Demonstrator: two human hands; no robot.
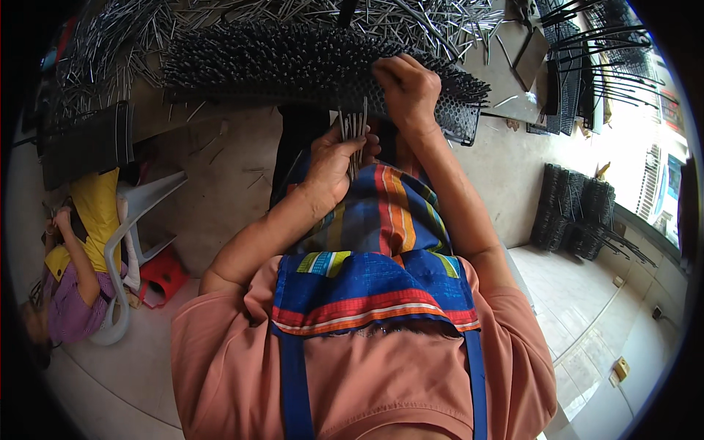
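My left hand (330, 165) is closed around a small bundle of thin grey metal rods (353, 123), held upright just below the near edge of a long black perforated rack (460, 123). Many dark rods (264, 64) stand densely in the rack's holes, their tips pointing up. Over the right part of the rack, my right hand (411, 88) is closed with its fingertips pinched together. Whatever may be between those fingers is hidden.
Loose metal rods (469, 26) lie heaped behind the rack. Black perforated panels (92, 143) lean at left. Beyond them a co-worker in a yellow apron (94, 202) sits by a white plastic chair (121, 242) and red container (163, 277). Bundled black racks (561, 209) stand at right.
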